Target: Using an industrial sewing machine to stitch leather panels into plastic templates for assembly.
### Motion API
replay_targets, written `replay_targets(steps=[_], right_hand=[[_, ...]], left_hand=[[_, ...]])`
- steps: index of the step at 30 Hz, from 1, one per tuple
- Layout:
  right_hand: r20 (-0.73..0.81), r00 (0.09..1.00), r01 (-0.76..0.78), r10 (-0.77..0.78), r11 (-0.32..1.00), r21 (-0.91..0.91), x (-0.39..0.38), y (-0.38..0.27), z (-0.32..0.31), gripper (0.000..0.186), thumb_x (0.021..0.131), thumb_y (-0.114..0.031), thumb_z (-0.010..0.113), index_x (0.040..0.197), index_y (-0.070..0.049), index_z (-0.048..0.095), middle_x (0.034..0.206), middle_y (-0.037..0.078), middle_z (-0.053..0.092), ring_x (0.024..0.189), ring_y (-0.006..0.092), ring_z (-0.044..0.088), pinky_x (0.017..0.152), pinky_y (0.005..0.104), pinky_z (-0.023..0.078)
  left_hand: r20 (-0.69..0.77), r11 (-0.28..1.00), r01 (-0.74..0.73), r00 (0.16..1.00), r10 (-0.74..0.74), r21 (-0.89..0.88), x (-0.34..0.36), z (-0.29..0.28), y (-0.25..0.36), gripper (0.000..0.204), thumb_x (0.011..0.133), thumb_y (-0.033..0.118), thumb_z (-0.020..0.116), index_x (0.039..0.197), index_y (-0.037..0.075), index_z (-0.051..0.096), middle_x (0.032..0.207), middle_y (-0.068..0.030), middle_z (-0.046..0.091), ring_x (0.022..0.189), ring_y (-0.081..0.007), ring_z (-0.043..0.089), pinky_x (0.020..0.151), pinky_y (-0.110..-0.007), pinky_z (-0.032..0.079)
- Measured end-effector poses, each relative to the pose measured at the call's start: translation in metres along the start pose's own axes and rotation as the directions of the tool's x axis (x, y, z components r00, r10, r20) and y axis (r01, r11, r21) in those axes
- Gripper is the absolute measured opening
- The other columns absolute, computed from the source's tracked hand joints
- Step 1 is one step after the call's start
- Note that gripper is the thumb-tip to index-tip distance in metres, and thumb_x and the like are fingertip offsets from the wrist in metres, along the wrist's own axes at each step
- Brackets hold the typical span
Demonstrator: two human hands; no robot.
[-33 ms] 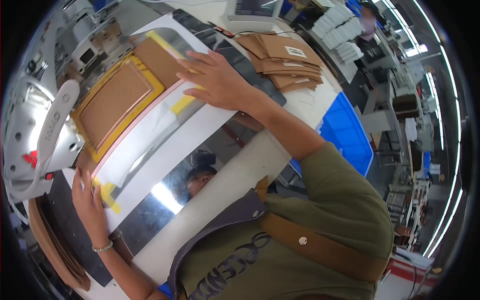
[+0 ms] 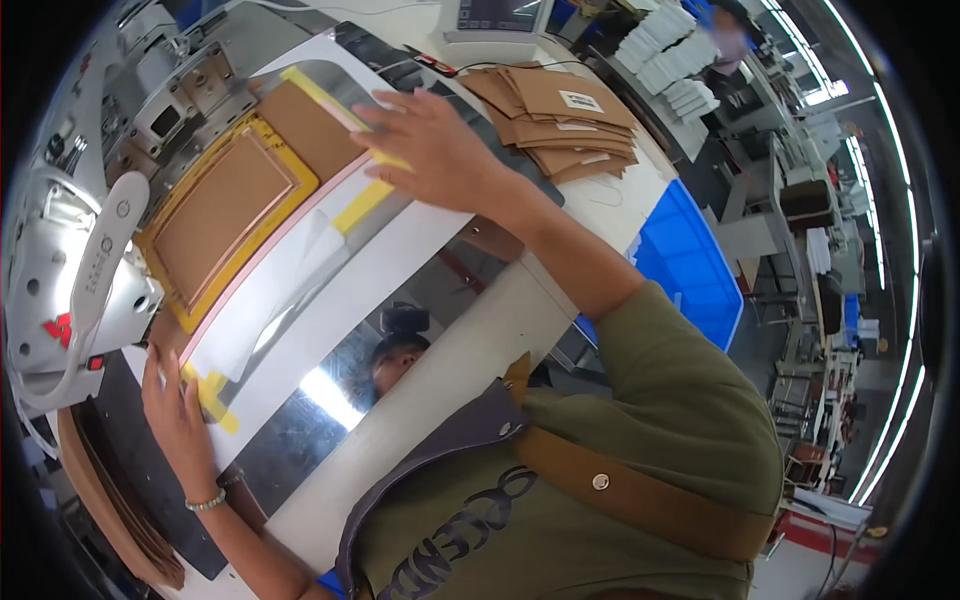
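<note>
A yellow rectangular frame (image 2: 306, 177) lies over a brown fabric or leather-like panel (image 2: 315, 128) on the bed of a sewing machine. A pink strip runs along the near edge, beside a clear sheet with yellow tape (image 2: 362, 207) and a loose white sheet (image 2: 292, 255). My right hand (image 2: 432, 152) reaches to the panel's right end, fingers spread over the taped edge. Beaded bracelet at the wrist, my left hand (image 2: 176, 408) rests with fingers stretched out at the left end, next to more yellow tape (image 2: 213, 392). Neither hand holds anything visible; contact under the right fingertips is unclear.
A white machine head (image 2: 100, 275) with a pale lamp arm stands left. Stacked brown pieces (image 2: 565, 115) lie at the far right, above a blue bin (image 2: 690, 255). A shiny metal plate (image 2: 345, 370) lies nearest me. Brown panels (image 2: 105, 490) stand at lower left.
</note>
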State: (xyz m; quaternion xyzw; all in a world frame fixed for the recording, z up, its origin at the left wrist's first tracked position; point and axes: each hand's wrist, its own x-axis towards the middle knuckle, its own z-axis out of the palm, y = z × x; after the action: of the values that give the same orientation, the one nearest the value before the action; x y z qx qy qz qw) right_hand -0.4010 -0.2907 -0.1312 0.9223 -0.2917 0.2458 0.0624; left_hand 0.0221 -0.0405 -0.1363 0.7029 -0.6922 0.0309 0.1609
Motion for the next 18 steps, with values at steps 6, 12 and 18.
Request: replay_targets(steps=[6, 12, 18], right_hand=[[-0.118, 0.947, -0.311, 0.299, 0.945, -0.098, -0.019, 0.107, -0.096, 0.021, 0.095, -0.021, 0.074, 0.111, -0.008, 0.079, 0.114, 0.007, 0.077, 0.105, 0.027, 0.072, 0.092, 0.0373, 0.056], [0.404, 0.709, -0.625, 0.578, 0.78, -0.019, -0.08, 0.209, -0.124, 0.017, 0.094, -0.02, 0.075, 0.099, -0.004, 0.074, 0.085, 0.006, 0.073, 0.08, 0.0165, 0.067, 0.076, 0.0332, 0.052], [0.458, 0.726, -0.662, 0.513, 0.702, 0.263, -0.101, 0.223, -0.123, 0.015, 0.097, -0.017, 0.074, 0.091, -0.006, 0.066, 0.081, -0.006, 0.06, 0.075, 0.0074, 0.055, 0.067, 0.0293, 0.045]], left_hand=[[0.016, 1.0, 0.011, 1.0, -0.012, 0.014, -0.003, 0.005, -0.007, 0.046, 0.104, 0.01, 0.057, 0.15, 0.007, 0.058, 0.162, -0.0156, 0.048, 0.149, -0.0349, 0.044, 0.123, -0.045, 0.033], [0.028, 1.0, 0.009, 1.0, -0.009, -0.007, -0.004, 0.005, -0.006, 0.048, 0.104, 0.009, 0.057, 0.152, 0.008, 0.056, 0.163, -0.0153, 0.047, 0.15, -0.0346, 0.043, 0.123, -0.044, 0.033], [0.082, 1.0, 0.018, 0.996, -0.017, -0.017, -0.008, -0.009, -0.009, 0.057, 0.099, 0.006, 0.062, 0.155, 0.007, 0.052, 0.163, -0.0141, 0.047, 0.153, -0.0349, 0.039, 0.126, -0.047, 0.03]])
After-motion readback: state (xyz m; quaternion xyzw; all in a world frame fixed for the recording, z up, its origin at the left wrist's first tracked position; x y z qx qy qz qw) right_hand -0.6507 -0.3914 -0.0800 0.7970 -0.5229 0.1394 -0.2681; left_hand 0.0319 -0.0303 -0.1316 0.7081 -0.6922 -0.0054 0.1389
